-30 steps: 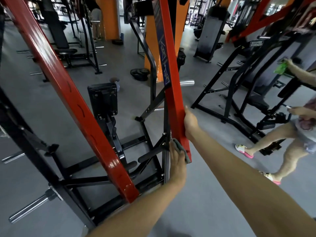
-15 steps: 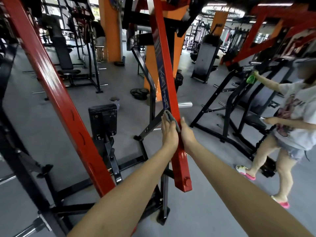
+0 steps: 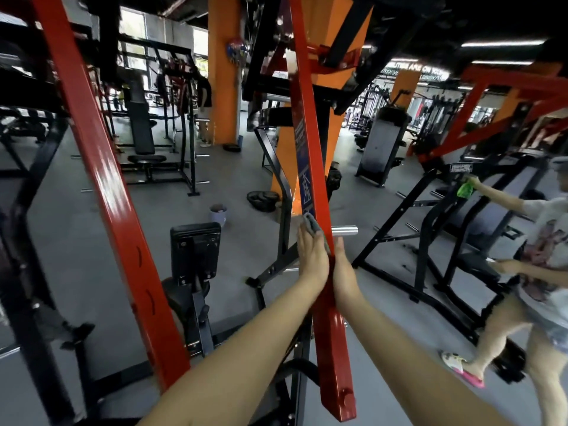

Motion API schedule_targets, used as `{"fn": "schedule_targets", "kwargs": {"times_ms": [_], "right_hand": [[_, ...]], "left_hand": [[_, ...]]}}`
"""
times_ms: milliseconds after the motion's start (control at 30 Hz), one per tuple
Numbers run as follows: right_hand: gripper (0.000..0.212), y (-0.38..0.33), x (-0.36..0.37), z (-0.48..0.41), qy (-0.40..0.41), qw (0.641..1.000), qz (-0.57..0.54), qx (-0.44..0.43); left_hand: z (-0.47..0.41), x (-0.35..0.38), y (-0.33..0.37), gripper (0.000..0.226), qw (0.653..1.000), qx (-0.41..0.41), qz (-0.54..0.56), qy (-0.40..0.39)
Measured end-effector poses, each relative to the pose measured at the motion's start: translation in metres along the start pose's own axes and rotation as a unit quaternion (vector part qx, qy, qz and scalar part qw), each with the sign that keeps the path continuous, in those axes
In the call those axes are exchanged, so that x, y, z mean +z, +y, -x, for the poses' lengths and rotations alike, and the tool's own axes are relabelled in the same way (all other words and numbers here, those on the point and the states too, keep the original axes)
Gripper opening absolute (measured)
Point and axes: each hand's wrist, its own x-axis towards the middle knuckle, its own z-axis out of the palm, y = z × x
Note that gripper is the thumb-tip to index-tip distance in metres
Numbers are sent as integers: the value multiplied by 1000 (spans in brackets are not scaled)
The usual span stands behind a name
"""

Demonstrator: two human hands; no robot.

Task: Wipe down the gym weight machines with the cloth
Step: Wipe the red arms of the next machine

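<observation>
A red upright bar (image 3: 307, 133) of the weight machine slants down through the middle of the view. My left hand (image 3: 312, 259) lies flat against its left face with straight fingers and presses a grey cloth (image 3: 313, 224) onto it; the cloth sticks out above my fingertips, just below a blue label. My right hand (image 3: 342, 265) holds the bar's right edge at the same height, thumb pointing up, fingers hidden behind the bar.
A second red bar (image 3: 101, 179) slants across the left. A black pad (image 3: 195, 250) on the machine's frame stands between the bars. A chrome peg (image 3: 344, 231) juts out right of my hands. Another person (image 3: 544, 241) wipes a black machine at right with a green cloth (image 3: 464, 189).
My left hand has slid the cloth up the red bar from near its lower end to about mid-height. My right hand moved up alongside, and the view tilted upward.
</observation>
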Motion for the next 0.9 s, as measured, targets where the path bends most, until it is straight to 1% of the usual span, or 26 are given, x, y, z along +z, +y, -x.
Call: {"fn": "schedule_targets", "kwargs": {"times_ms": [67, 133, 200, 267, 333, 400, 467, 567, 633, 733, 800, 900], "right_hand": [[48, -3, -3, -7, 4, 999, -1, 35], [54, -9, -4, -10, -13, 998, 8, 55], [57, -21, -5, -18, -17, 998, 10, 52], [56, -42, 1, -26, 5, 1000, 10, 25], [52, -66, 11, -38, 8, 999, 21, -32], [47, -79, 18, -64, 28, 996, 34, -79], [39, -91, 22, -88, 38, 995, 52, -75], [29, -111, 29, -106, 61, 995, 35, -72], [25, -110, 32, -119, 63, 995, 13, -77], [26, -98, 37, -133, 78, 992, -15, -94], [27, -95, 40, -135, 81, 991, -31, -104], [26, -91, 42, -141, 75, 993, -21, -88]], "left_hand": [[-31, -1, 20, 59, 1000, 20, 11, 4], [-53, -4, 36, 58, 1000, 16, 20, -2], [-61, -2, 33, 59, 999, 25, 25, -4], [-56, 1, 19, 61, 999, 39, 23, -8], [-47, 3, 1, 69, 999, 32, 34, -8], [-41, 3, -12, 76, 998, 26, 52, -3], [-44, 2, -13, 80, 998, 29, 56, -4], [-68, 1, 11, 75, 999, 36, 35, -5], [-94, -1, 38, 70, 998, 59, 18, -2], [-142, -3, 73, 62, 995, 95, -24, 6], [-172, -6, 92, 65, 994, 109, -27, 15], [-208, -11, 114, 62, 993, 109, -32, 9]]}}
